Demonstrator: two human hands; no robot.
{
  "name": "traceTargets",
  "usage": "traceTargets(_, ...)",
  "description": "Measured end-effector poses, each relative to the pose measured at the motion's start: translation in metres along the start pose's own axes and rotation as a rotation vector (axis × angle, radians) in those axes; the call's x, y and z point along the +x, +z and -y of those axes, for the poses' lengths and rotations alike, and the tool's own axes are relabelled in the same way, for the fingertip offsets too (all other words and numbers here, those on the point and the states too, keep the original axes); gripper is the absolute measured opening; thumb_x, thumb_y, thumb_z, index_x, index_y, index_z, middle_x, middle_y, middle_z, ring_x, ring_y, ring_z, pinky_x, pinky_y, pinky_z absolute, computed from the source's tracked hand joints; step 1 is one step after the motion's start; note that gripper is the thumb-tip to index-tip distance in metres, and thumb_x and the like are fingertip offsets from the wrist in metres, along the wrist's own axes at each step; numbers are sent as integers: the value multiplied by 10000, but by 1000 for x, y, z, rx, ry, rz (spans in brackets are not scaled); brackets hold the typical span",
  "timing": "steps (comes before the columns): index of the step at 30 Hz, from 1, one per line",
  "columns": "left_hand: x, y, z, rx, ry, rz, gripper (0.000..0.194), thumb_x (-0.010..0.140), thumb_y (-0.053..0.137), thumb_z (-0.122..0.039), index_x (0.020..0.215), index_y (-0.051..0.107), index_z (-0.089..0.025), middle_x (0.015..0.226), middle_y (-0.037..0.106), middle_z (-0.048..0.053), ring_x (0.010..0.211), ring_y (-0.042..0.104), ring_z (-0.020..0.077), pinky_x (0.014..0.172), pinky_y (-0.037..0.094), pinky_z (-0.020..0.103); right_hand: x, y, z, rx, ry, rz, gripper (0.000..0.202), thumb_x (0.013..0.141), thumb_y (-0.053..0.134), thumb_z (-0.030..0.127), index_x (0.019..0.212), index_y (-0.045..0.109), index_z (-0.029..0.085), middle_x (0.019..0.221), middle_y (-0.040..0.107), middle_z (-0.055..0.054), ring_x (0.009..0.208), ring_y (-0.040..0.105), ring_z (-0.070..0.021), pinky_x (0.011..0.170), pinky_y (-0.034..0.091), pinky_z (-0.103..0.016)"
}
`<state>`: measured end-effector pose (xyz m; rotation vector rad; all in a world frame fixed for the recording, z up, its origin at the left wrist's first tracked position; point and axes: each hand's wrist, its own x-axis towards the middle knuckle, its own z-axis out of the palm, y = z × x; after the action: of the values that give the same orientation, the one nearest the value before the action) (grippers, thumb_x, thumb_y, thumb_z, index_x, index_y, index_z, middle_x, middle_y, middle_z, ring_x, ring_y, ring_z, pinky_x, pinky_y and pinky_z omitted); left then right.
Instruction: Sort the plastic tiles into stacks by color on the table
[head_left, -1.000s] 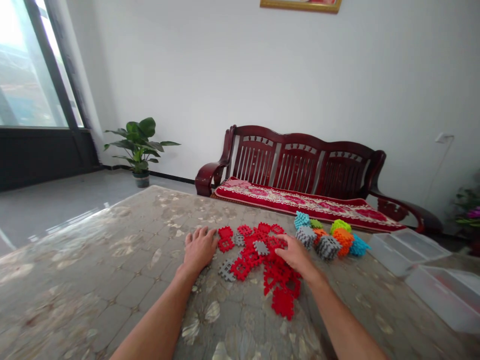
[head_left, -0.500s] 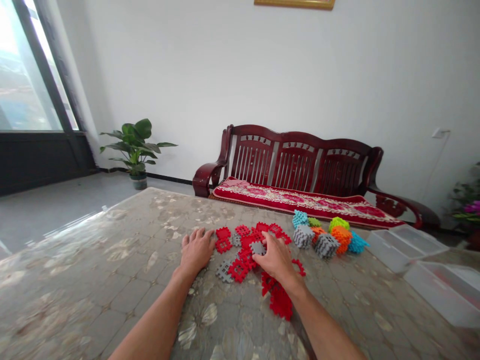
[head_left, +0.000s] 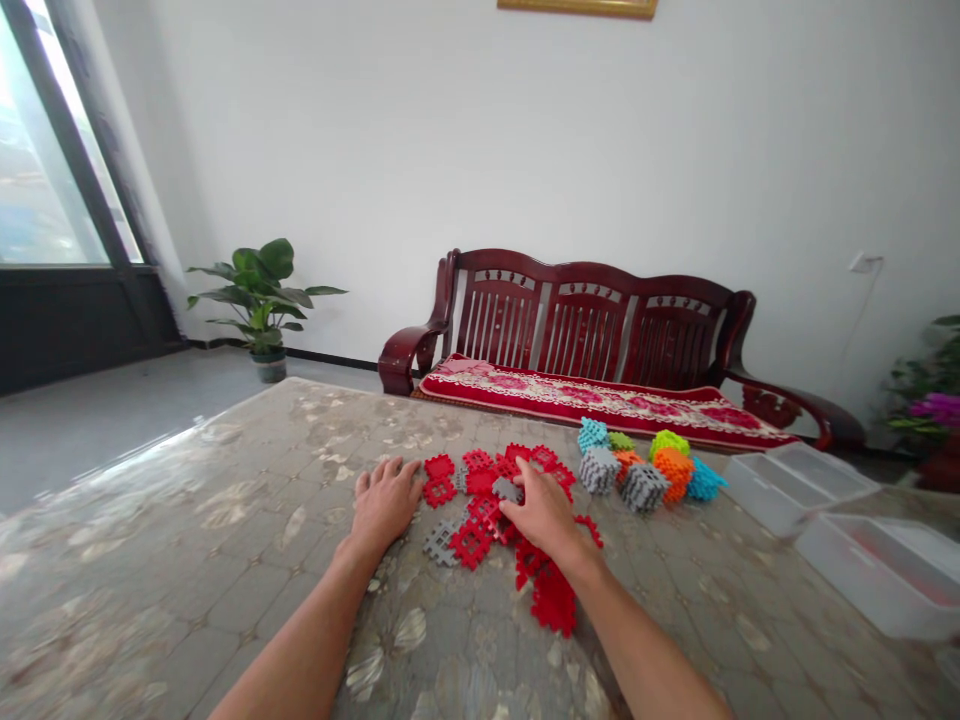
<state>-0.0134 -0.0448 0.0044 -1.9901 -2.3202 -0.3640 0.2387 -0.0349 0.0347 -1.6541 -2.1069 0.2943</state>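
My left hand (head_left: 384, 502) lies palm down on the table, fingers stretched out and holding nothing, just left of two red interlocking tiles (head_left: 439, 467). My right hand (head_left: 546, 512) is over the pile of tiles, with a small grey interlocking tile (head_left: 508, 489) gripped between thumb and index finger. Around and below it spread several red tiles (head_left: 471, 543), some solid and some with open centres. A grey grid tile (head_left: 441, 543) lies at the pile's near left. Nearer to me, a solid red tile (head_left: 554, 598) sits beside my right forearm. My right palm hides part of the pile.
Stacks of tiles stand right of the pile, among them grey (head_left: 645, 488), orange (head_left: 673, 470) and blue (head_left: 706, 480). Two clear plastic boxes (head_left: 877, 575) (head_left: 780, 495) are at the table's right. Behind the table (head_left: 247, 520) is a wooden bench (head_left: 585, 320).
The grey tile in my right hand has tilted, and the fingers have shifted slightly around it. My left hand stays flat on the table. The whole view has slid a little to the left.
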Motion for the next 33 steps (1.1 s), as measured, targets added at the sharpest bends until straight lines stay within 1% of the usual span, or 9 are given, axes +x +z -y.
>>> traceTargets(3, 1, 2, 1, -3, 1, 5, 450, 964, 367, -366, 1356, 573, -284, 1463, 533, 108, 1372, 434, 281, 1124, 284, 526, 4, 3, -2, 12, -4, 14, 757, 699, 675, 226, 1429, 476, 199, 1159, 706, -76, 1086, 614, -253, 955, 440, -362)
traceTargets(8, 3, 4, 2, -18, -5, 3, 454, 967, 370, -380, 1361, 575, -284, 1473, 527, 107, 1389, 421, 282, 1132, 277, 522, 4, 10, -9, 57, -27, -26, 746, 671, 618, 127, 1404, 501, 198, 1090, 709, -54, 1061, 620, -232, 956, 441, -338)
traceTargets(10, 3, 5, 3, -21, -6, -1, 454, 967, 373, -378, 1362, 574, -282, 1474, 527, 110, 1390, 421, 286, 1132, 275, 531, 4, 9, -9, 71, -42, -40, 742, 681, 630, 158, 1410, 493, 184, 1168, 691, -78, 1117, 603, -246, 997, 422, -355)
traceTargets(13, 3, 6, 3, -21, -6, 1, 451, 969, 370, -380, 1358, 576, -282, 1479, 524, 110, 1388, 422, 285, 1134, 272, 537, 6, 3, -7, 84, -55, -14, 753, 701, 674, 282, 1419, 480, 165, 1314, 634, -120, 1213, 560, -280, 1051, 386, -387)
traceTargets(17, 3, 5, 3, -14, -1, 6, 448, 969, 373, -385, 1359, 573, -289, 1477, 524, 107, 1392, 417, 284, 1129, 278, 527, 10, -4, -6, 64, -41, 91, 726, 717, 656, 279, 1416, 480, 196, 1240, 685, -91, 1212, 564, -274, 1018, 401, -378)
traceTargets(21, 2, 3, 2, -12, -1, 3, 447, 966, 377, -376, 1355, 577, -284, 1469, 530, 109, 1382, 424, 287, 1120, 291, 519, 11, -3, -6, 34, -35, 110, 729, 683, 668, 239, 1391, 505, 188, 1198, 690, -97, 1154, 592, -272, 957, 432, -359)
traceTargets(25, 1, 2, 0, -11, -14, 2, 445, 959, 384, -369, 1355, 575, -299, 1464, 536, 99, 1378, 423, 281, 1124, 283, 510, 11, 1, -7, 26, -94, 97, 783, 648, 689, 212, 1404, 492, 158, 1209, 667, -115, 1131, 587, -270, 950, 438, -357)
traceTargets(29, 1, 1, 0, -11, -13, 2, 450, 962, 380, -376, 1359, 574, -290, 1465, 533, 108, 1384, 418, 288, 1126, 279, 518, 10, 2, -7, 50, -145, 66, 832, 617, 739, 212, 1410, 489, 192, 1233, 640, -105, 1155, 565, -270, 1002, 418, -374)
traceTargets(33, 1, 0, 0, -14, -10, 0, 449, 965, 385, -372, 1361, 575, -280, 1472, 526, 114, 1390, 417, 292, 1129, 279, 519, 6, 0, -13, 182, -160, -4, 815, 623, 749, 212, 1400, 503, 205, 1286, 613, -105, 1188, 553, -261, 1059, 400, -396)
